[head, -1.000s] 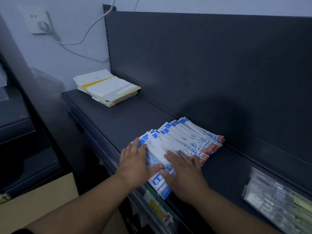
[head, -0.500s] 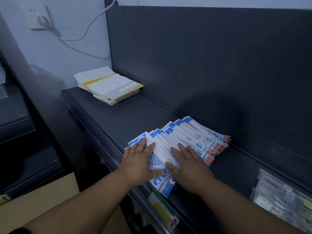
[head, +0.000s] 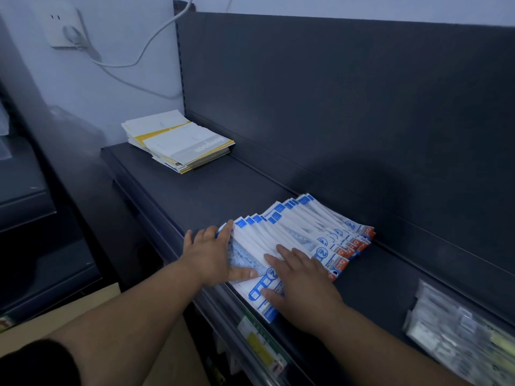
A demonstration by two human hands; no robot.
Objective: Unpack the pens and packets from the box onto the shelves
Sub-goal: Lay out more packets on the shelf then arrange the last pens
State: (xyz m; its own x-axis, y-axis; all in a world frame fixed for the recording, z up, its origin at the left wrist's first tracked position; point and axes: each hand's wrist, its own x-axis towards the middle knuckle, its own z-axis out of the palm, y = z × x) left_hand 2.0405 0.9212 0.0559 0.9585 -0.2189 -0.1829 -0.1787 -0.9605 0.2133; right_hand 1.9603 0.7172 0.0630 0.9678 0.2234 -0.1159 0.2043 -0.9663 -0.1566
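Both my left hand [head: 211, 254] and right hand [head: 303, 285] lay flat on the fanned packets [head: 306, 227] on the shelf [head: 195, 196], fingers straight, slightly spread, pinching nothing. Probably squaring the fan back from the edge.

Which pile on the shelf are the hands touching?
The fanned blue-and-white packets in the middle: the left hand and right hand lie flat on them. The yellow-striped pile and the clear packets sit untouched.

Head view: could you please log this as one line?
left hand flat on fanned blue-and-white packets | right hand flat on them | on dark grey metal shelf
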